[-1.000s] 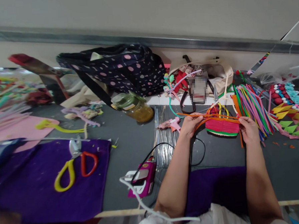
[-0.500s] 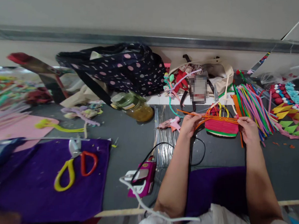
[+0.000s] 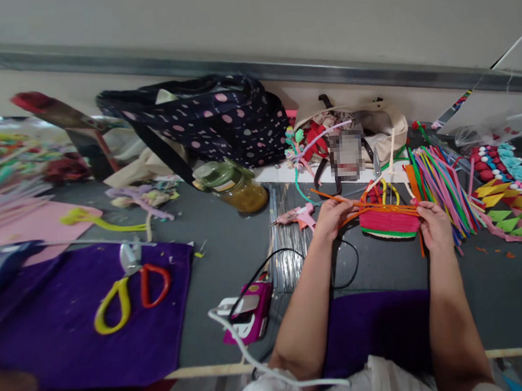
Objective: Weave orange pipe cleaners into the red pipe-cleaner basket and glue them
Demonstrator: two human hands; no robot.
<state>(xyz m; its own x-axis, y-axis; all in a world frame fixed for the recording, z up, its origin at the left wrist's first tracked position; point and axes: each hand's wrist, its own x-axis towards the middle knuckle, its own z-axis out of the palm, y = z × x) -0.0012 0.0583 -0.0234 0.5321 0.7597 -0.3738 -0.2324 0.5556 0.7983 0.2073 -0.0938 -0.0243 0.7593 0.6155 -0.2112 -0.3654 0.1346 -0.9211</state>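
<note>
Several thin orange pipe cleaners point(image 3: 378, 209) stretch sideways between my two hands. My left hand point(image 3: 333, 216) pinches them toward their left end, where loose tips stick out past the fingers. At the other end my right hand point(image 3: 434, 221) grips them between thumb and fingers. Just below the strands is a pink, green and cream watermelon-like piece point(image 3: 389, 222), lying close against them; I cannot tell whether it is attached. Behind it lie scissors with yellow and red handles point(image 3: 390, 193). A pink glue gun point(image 3: 298, 217) rests left of my left hand.
A bundle of coloured pipe cleaners point(image 3: 444, 191) lies to the right. A lidded jar point(image 3: 243, 190), a dark patterned bag point(image 3: 222, 119) and a beige bag point(image 3: 395, 124) stand behind. Yellow-and-red pliers point(image 3: 133, 278) lie on a purple cloth point(image 3: 164, 346). A cable loops near a magenta device point(image 3: 261, 312).
The watermelon-like piece and my right hand have shifted very slightly to the right. Both hands keep their hold on the orange strands.
</note>
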